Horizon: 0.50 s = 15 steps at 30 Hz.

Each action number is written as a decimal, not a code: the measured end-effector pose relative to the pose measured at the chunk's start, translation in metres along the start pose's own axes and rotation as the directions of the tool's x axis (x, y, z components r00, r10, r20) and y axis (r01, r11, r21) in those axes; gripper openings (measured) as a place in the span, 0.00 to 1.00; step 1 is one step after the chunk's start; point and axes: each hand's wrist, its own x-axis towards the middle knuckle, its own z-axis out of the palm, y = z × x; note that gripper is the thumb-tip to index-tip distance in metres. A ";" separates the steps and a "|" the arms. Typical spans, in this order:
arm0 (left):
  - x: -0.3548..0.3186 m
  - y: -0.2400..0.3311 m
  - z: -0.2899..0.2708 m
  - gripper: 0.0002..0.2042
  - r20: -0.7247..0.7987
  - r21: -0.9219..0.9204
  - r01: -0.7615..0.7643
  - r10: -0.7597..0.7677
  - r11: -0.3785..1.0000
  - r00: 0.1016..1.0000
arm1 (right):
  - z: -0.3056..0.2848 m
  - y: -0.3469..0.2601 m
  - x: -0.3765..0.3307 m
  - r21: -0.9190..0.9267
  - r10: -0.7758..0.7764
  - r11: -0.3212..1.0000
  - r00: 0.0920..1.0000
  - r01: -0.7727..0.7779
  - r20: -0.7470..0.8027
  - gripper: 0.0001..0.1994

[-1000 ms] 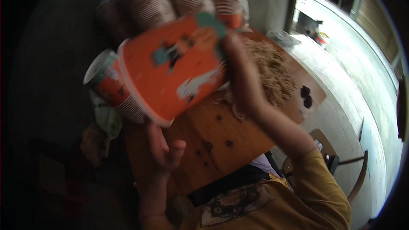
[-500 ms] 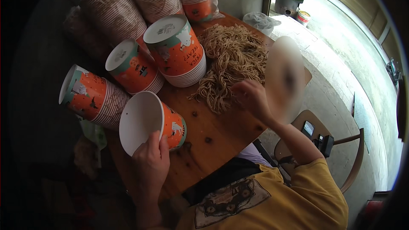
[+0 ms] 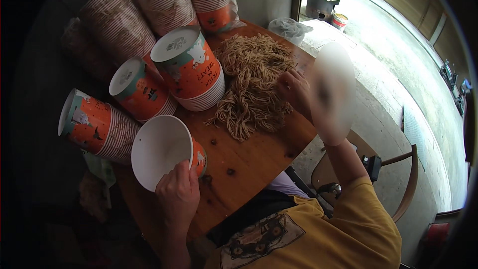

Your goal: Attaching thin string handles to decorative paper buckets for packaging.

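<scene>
A paper bucket (image 3: 162, 152), white inside and orange outside, lies tilted on the near left part of the wooden table, its mouth facing left and up. My left hand (image 3: 180, 189) is closed on its near rim, thumb and fingers pinching the wall. A tangled heap of tan cords (image 3: 256, 77) covers the far middle of the table. At the heap's right edge is my right hand (image 3: 295, 89), fingers curled and pressed together. Whether a cord is between them I cannot make out. A blurred patch covers part of my right forearm.
Upside-down stacks of orange buckets stand at left: a tall stack (image 3: 189, 69), a middle stack (image 3: 142, 89) and a leaning stack (image 3: 97, 124). Plastic-wrapped stacks (image 3: 162, 0) rise behind. A plastic bag (image 3: 290, 31) sits at the far corner. A wooden chair (image 3: 408, 184) stands right.
My right hand has moved away from the near side of the cord heap to its right edge. The bucket in my left hand has turned, its mouth facing me more. The whole view has shifted slightly.
</scene>
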 end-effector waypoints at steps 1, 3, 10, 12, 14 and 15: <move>0.000 0.000 0.000 0.06 -0.005 0.007 -0.002 0.002 1.000 1.000 | -0.003 -0.003 -0.005 -0.003 0.003 1.000 1.000 -0.003 -0.001 0.05; -0.001 0.000 -0.001 0.06 -0.003 0.009 0.008 -0.008 1.000 1.000 | -0.012 -0.020 -0.020 0.052 -0.026 0.998 0.998 0.029 -0.052 0.06; -0.002 0.001 -0.003 0.07 0.037 0.020 0.058 -0.059 0.998 0.998 | -0.035 -0.122 -0.113 0.446 -0.258 0.893 0.872 0.052 0.416 0.04; 0.001 0.005 -0.003 0.08 0.004 -0.012 0.055 -0.055 0.998 0.998 | -0.036 -0.160 -0.128 0.727 -0.527 0.678 0.762 0.109 0.377 0.07; -0.001 0.006 -0.006 0.09 -0.035 -0.041 0.052 -0.053 0.998 0.998 | -0.033 -0.181 -0.128 0.854 -0.570 0.513 0.777 0.083 0.267 0.07; -0.004 0.007 -0.007 0.10 -0.158 -0.176 -0.074 0.046 0.982 0.986 | -0.035 -0.187 -0.124 0.854 -0.570 0.513 0.778 0.086 0.264 0.07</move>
